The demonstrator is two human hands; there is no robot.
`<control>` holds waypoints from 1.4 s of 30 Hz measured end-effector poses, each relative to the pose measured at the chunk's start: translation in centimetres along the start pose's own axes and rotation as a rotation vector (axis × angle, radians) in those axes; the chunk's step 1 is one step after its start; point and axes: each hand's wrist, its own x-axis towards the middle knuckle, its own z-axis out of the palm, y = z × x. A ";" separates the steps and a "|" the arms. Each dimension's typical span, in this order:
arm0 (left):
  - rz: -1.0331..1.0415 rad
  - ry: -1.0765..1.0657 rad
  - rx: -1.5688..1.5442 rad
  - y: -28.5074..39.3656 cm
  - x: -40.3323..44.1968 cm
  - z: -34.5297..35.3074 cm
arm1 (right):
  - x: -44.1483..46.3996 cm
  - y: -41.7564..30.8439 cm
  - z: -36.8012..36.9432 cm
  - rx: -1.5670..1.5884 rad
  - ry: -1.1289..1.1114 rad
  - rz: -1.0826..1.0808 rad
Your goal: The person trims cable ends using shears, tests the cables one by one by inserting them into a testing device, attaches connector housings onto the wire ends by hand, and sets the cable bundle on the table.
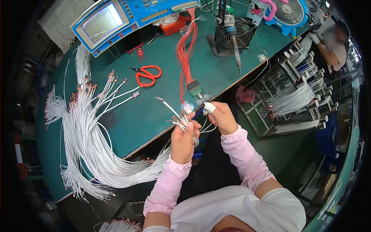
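My left hand (pixel 183 142) is wrapped round several white cables (pixel 170 108), whose ends stick up past the thumb. Beside it, my right hand (pixel 224 118), with white tape on a finger, pinches a small cable end by the green circuit board (pixel 195 89). Red wires (pixel 186 50) run from the board up to the blue tester (pixel 104 27). A large bundle of white cables (pixel 96 154) lies to the left, and its loose ends fan out. Whether the pinched end touches the board's connector is too small to tell.
Orange-handled scissors (pixel 148 75) lie on the green table (pixel 127 123). A soldering iron (pixel 235 50) stands by a black fan (pixel 245 33) at the back. On the right are a rack of white cables (pixel 290 98) and another person (pixel 332 48).
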 end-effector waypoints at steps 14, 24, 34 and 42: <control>0.060 0.016 0.119 0.6 -0.3 1.0 | -1.4 -2.8 0.3 -0.736 0.302 -0.698; 0.124 -0.004 0.086 0.3 -0.3 0.8 | -2.9 -0.8 1.3 -0.438 0.325 -0.564; 0.177 0.146 0.124 0.8 -0.5 0.1 | 0.0 -1.6 1.4 -0.189 0.238 -0.142; 0.254 0.206 0.528 0.8 -0.3 0.0 | -0.7 -0.8 0.8 -0.089 0.143 -0.008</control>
